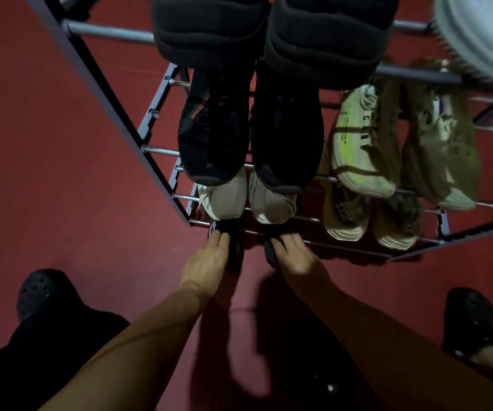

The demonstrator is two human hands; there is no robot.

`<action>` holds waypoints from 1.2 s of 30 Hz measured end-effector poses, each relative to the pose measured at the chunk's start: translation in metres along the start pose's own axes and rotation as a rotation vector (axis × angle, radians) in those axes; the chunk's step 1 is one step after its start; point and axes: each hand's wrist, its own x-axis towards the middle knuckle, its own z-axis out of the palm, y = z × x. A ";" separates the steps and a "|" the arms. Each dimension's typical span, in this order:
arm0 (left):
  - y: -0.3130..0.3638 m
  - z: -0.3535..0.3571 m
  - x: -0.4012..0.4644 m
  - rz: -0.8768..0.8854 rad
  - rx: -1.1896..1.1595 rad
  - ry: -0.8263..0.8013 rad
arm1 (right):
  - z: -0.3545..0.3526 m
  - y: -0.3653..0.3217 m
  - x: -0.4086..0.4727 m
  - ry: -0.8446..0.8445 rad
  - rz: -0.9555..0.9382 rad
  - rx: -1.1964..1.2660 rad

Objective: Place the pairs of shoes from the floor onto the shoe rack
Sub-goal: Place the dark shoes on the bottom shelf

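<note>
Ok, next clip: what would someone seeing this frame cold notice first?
Probably the two bare forearms reaching in from the bottom, left hand and right hand each on a dark shoe at the foot of the metal shoe rack. Next, the big pair of black shoes on an upper tier, looming over the white sneakers below. The dark red floor fills the rest.

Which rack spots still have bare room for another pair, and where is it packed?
Free: the lowest tier's bars right of the black pair that the left hand and right hand touch, below the beige pair. Crowded: the left column, stacked with the white pair and black sneakers above.
</note>
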 end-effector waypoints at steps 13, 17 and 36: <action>-0.009 0.039 -0.009 -0.281 -0.734 0.092 | 0.043 0.016 -0.029 0.089 0.523 0.475; 0.006 0.051 -0.008 -0.828 -1.422 0.060 | 0.036 -0.005 -0.028 0.035 0.941 1.116; 0.004 0.076 0.021 -0.983 -1.829 -0.017 | 0.071 0.007 -0.004 0.041 1.231 1.754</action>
